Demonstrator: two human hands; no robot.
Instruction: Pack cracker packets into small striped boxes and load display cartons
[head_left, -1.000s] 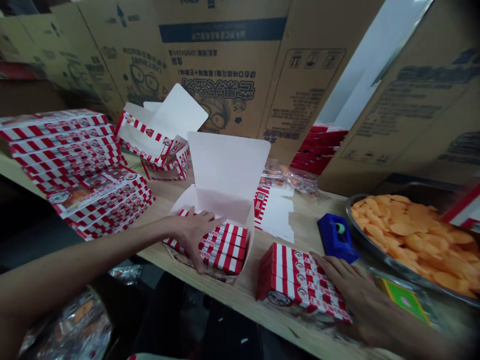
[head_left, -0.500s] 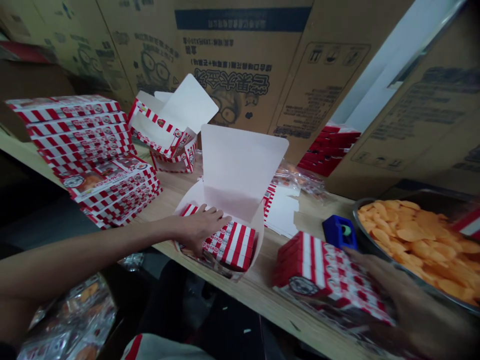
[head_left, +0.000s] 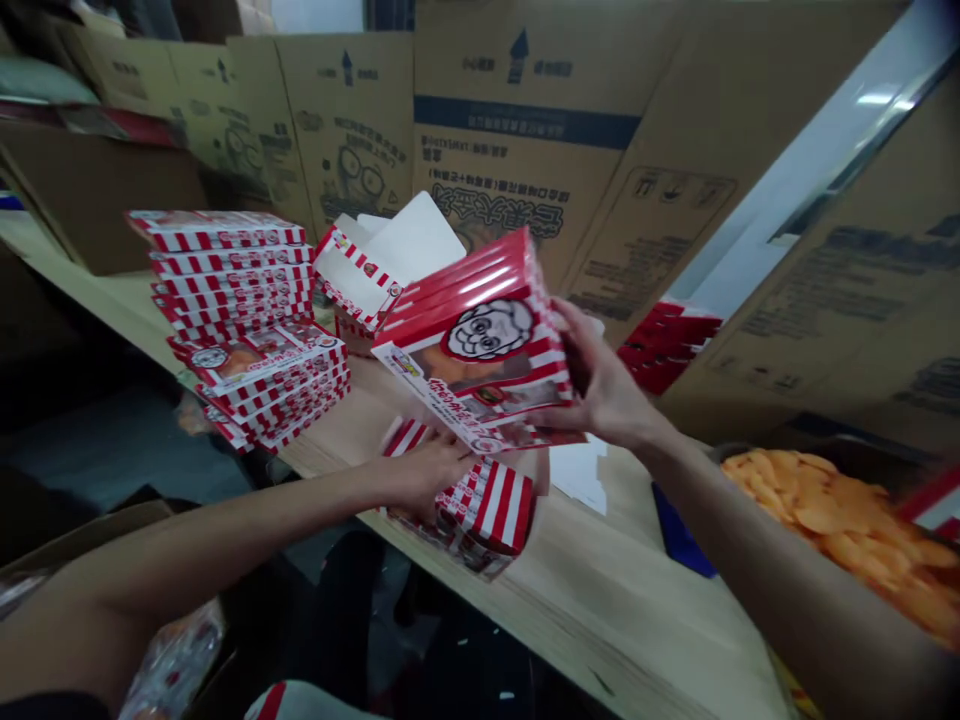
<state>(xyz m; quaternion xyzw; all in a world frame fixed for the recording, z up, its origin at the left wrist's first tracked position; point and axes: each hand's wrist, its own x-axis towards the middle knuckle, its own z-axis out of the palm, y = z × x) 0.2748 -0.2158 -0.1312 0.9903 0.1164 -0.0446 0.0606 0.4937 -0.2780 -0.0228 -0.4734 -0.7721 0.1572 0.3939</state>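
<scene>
1. Well behind the hands, large brown cardboard cartons with dark printing [head_left: 525,120] are standing side by side as a wall.
2. In front of them, a pale wood-grained tabletop [head_left: 630,590] is running diagonally across the view.
3. On its left part, red-and-white striped flat boxes [head_left: 232,275] are standing in two stacks, a taller one behind a shorter one.
4. At the far right, a heap of flat orange pieces [head_left: 832,500] is lying partly behind the right forearm.
5. Near the middle, a tilted bundle of glossy red-and-white striped packs [head_left: 472,350] is hanging clear of the tabletop, showing a round black-and-white emblem.
6. Behind its left end, an open striped cardboard box with a raised white flap [head_left: 397,255] is leaning.
7. Below the bundle, a lower row of red-and-white striped packs [head_left: 499,510] is sitting by the tabletop's front edge.
8. The right hand [head_left: 600,385] is clasping the bundle's right end, its grip pinching it between fingers and thumb.
9. The left hand [head_left: 427,475] is resting over the lower row; I cannot tell whether its grip is pinching any packs.
10. Beside the right forearm, a partly hidden blue object [head_left: 679,532] is sitting.
</scene>
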